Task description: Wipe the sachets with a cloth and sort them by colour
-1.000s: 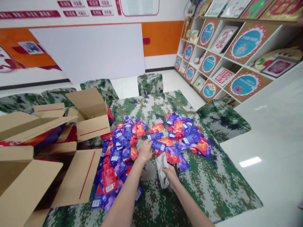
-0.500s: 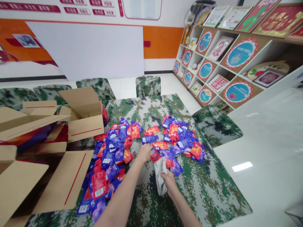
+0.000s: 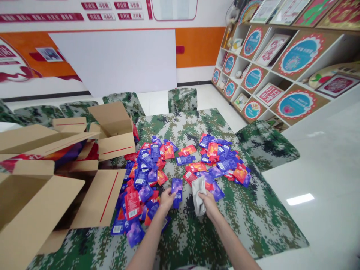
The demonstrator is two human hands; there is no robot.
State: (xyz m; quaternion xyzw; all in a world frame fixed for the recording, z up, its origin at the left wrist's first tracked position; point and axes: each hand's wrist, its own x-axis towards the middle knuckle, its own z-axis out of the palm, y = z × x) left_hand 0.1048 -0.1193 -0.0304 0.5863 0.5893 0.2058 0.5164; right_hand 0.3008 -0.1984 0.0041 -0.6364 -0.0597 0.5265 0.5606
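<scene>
A person's two bare arms reach forward over a tabletop [image 3: 253, 217] draped in green camouflage cloth. The left hand [image 3: 166, 199] is closed on a purple sachet [image 3: 177, 187], pinching its lower end so the packet stands lifted above the cloth, close to the near edge of a heap. The right hand [image 3: 208, 200] is clenched around a grey cloth [image 3: 198, 195], bunched and folded, which rises out of the fist and sits just beside the purple sachet, the two hands near each other at the middle of the tabletop. Scattered beyond and to the left of the hands lies a spread of small packets [image 3: 222, 161], purple and red mixed together, in two loose heaps, one toward the left by the boxes and one farther off to the right. On the left side of the tabletop stand open cardboard boxes [image 3: 92, 202] with their flaps splayed outward; more red and purple packaging shows inside one of them. Camouflage-covered chairs [image 3: 182, 99] ring the tabletop. On the right wall, a shelf unit [image 3: 270, 67] holds framed pictures and round blue-and-red plaques.
</scene>
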